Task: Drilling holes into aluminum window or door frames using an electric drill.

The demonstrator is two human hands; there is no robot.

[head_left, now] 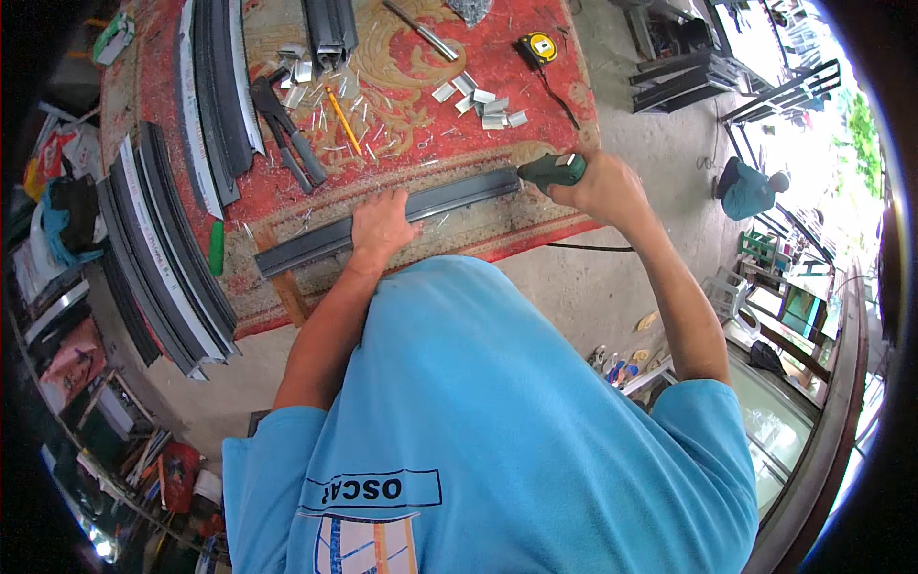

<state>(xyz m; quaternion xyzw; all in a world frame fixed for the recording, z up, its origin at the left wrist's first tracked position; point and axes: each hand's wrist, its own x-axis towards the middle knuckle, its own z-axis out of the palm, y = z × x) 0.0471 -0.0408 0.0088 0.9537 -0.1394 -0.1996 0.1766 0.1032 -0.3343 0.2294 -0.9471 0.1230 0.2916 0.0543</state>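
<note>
Mid-frame, my left hand (382, 228) lies across the bar (461, 196), its grip unclear from here; right of centre, my right hand (608, 188) clasps the tool (555, 170).

On the counter (143, 86), a tape measure (536, 48) lies far right, beyond metal clips (493, 107); left of them lie a pencil (342, 121) and a two-handled tool (272, 103). Off right are a person (750, 191) and, nearer, a chair (731, 293).
</note>
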